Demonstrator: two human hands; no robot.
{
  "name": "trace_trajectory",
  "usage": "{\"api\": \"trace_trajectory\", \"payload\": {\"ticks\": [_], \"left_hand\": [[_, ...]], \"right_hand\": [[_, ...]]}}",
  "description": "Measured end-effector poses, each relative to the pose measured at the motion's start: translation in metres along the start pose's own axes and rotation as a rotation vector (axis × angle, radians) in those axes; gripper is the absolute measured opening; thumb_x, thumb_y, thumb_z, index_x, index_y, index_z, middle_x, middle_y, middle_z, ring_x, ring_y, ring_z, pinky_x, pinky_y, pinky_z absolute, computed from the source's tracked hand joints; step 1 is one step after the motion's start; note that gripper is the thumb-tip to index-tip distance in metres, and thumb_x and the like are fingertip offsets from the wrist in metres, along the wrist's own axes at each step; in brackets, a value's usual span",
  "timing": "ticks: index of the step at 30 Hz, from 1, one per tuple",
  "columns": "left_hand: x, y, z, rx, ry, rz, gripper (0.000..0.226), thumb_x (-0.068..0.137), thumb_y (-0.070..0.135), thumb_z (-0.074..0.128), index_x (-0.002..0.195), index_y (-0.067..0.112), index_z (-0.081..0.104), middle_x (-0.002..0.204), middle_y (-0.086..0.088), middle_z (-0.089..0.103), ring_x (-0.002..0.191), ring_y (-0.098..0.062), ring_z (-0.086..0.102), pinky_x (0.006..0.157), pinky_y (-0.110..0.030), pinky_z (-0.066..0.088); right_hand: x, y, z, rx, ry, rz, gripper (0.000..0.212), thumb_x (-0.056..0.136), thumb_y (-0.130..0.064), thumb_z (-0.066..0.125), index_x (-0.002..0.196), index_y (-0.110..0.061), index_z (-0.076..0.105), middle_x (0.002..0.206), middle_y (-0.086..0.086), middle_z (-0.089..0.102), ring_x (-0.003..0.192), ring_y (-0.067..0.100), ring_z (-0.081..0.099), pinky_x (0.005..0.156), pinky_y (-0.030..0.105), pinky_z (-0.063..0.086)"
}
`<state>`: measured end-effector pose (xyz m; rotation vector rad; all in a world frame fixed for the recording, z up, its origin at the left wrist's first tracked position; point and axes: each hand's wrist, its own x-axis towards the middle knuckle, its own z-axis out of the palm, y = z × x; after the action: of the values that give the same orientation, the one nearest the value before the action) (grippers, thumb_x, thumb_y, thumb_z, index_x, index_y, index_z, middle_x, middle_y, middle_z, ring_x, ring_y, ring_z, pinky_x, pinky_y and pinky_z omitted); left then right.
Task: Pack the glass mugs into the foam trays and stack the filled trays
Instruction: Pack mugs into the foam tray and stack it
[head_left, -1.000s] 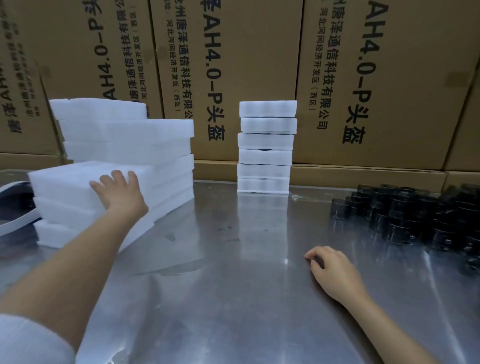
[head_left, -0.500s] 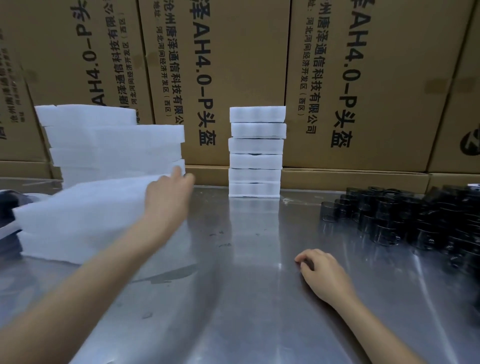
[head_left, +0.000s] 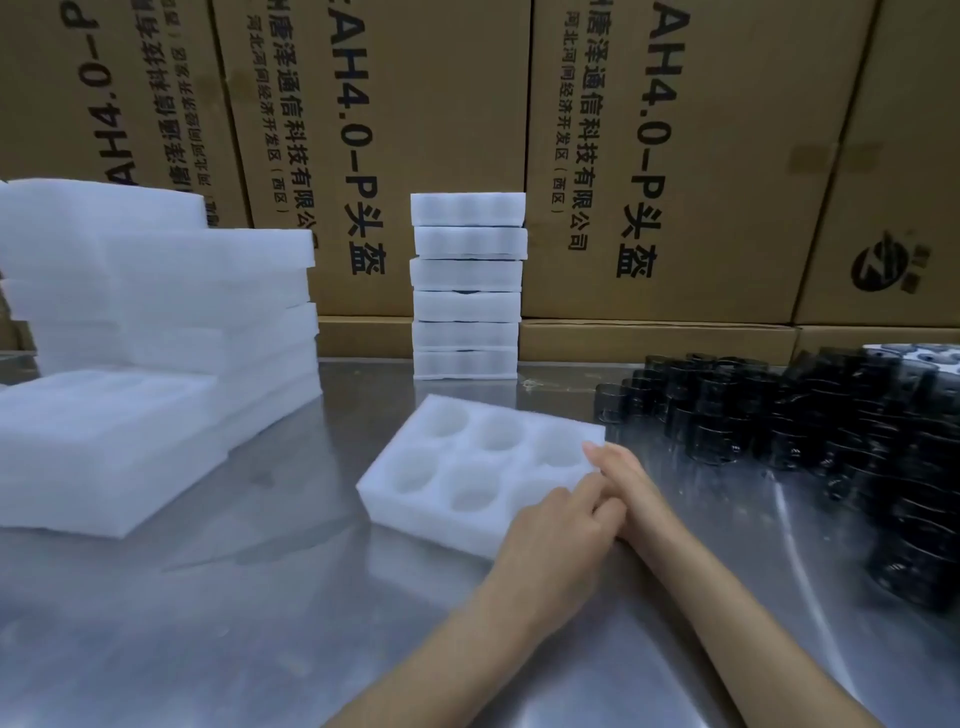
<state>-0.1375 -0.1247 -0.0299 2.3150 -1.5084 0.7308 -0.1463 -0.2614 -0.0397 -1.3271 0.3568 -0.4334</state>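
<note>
Tray (head_left: 467, 467) of white foam, six round empty pockets, pinched by left hand (head_left: 556, 540), right hand (head_left: 623, 483) fingers straight

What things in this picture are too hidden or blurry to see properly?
Head view:
- Foam tray: its near right pocket is covered by the left hand and right hand.
- Glass mugs: dark and packed together, cut off by the right edge, so they can't be counted.
- Tall stack of trays: only the sides show, so what's inside is hidden.
- Left foam pile: blurred and cut off by the left edge.
</note>
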Motion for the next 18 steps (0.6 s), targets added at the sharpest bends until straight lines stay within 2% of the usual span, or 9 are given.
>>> {"api": "trace_trajectory", "payload": {"ticks": [3,5,8,9,11,12,14,16,18], "left_hand": [[-0.004,-0.013,-0.007,-0.19,0.063,0.055,0.032,0.089,0.038,0.05,0.117,0.023,0.057,0.13,0.005,0.051,0.086,-0.024,0.062,0.06,-0.035,0.051],[-0.007,-0.026,-0.015,-0.253,0.21,0.038,0.039,0.088,0.046,0.048,0.118,0.024,0.06,0.128,0.005,0.056,0.091,-0.018,0.063,0.07,-0.029,0.052],[-0.006,-0.058,-0.024,-0.422,0.364,-0.183,0.041,0.089,0.05,0.042,0.117,0.026,0.061,0.124,0.01,0.057,0.11,-0.005,0.053,0.092,-0.023,0.042],[-0.006,-0.071,-0.026,-0.525,0.4,-0.287,0.039,0.089,0.05,0.043,0.115,0.028,0.061,0.12,0.013,0.057,0.112,-0.001,0.051,0.095,-0.02,0.039],[-0.005,-0.095,-0.025,-0.794,0.468,-0.543,0.034,0.089,0.047,0.045,0.115,0.031,0.059,0.118,0.017,0.057,0.115,0.001,0.049,0.099,-0.02,0.037],[-0.006,-0.103,-0.021,-0.972,0.47,-0.683,0.035,0.091,0.044,0.047,0.121,0.03,0.056,0.124,0.015,0.055,0.12,-0.003,0.047,0.1,-0.022,0.036],[-0.008,-0.111,-0.009,-1.34,0.36,-0.904,0.043,0.097,0.038,0.044,0.135,0.02,0.046,0.138,0.003,0.048,0.125,-0.012,0.045,0.094,-0.022,0.039],[-0.01,-0.11,0.001,-1.586,0.167,-0.942,0.051,0.098,0.04,0.036,0.134,0.006,0.048,0.139,-0.012,0.048,0.119,-0.021,0.05,0.091,-0.027,0.042],[-0.01,-0.108,-0.001,-1.685,0.044,-0.911,0.06,0.09,0.049,0.038,0.117,0.001,0.062,0.129,-0.022,0.057,0.111,-0.031,0.058,0.099,-0.04,0.039]], "right_hand": [[0.008,-0.002,-0.003,0.048,0.068,0.004,0.012,0.088,-0.036,0.06,0.096,-0.03,0.052,0.06,-0.006,0.052,0.04,0.005,0.051,0.038,0.021,0.039],[0.011,-0.004,-0.006,0.078,0.125,0.008,0.011,0.089,-0.034,0.058,0.095,-0.026,0.058,0.056,-0.008,0.059,0.043,0.007,0.056,0.038,0.02,0.04],[0.011,-0.008,-0.016,0.098,0.16,0.027,0.025,0.088,-0.031,0.058,0.106,-0.015,0.064,0.092,0.007,0.07,0.076,0.022,0.066,0.054,0.028,0.05],[0.01,-0.01,-0.022,0.092,0.186,0.024,0.026,0.088,-0.029,0.058,0.106,-0.011,0.065,0.094,0.01,0.069,0.078,0.024,0.067,0.057,0.029,0.051],[0.008,-0.014,-0.033,0.067,0.218,0.01,0.022,0.088,-0.027,0.057,0.096,-0.009,0.066,0.083,0.009,0.068,0.068,0.021,0.066,0.055,0.028,0.051],[0.007,-0.016,-0.037,0.051,0.227,0.005,0.021,0.088,-0.026,0.056,0.09,-0.008,0.066,0.077,0.007,0.067,0.062,0.019,0.065,0.053,0.026,0.051],[0.006,-0.016,-0.041,-0.004,0.232,-0.01,0.019,0.09,-0.025,0.055,0.085,-0.01,0.066,0.064,0.001,0.069,0.053,0.014,0.065,0.046,0.022,0.049],[0.005,-0.014,-0.04,-0.036,0.241,-0.023,0.019,0.091,-0.024,0.053,0.08,-0.013,0.065,0.052,-0.004,0.066,0.044,0.009,0.062,0.039,0.017,0.043],[0.004,-0.014,-0.04,-0.057,0.261,-0.022,0.021,0.091,-0.024,0.053,0.077,-0.014,0.064,0.051,-0.005,0.065,0.043,0.01,0.06,0.04,0.017,0.042]]}}
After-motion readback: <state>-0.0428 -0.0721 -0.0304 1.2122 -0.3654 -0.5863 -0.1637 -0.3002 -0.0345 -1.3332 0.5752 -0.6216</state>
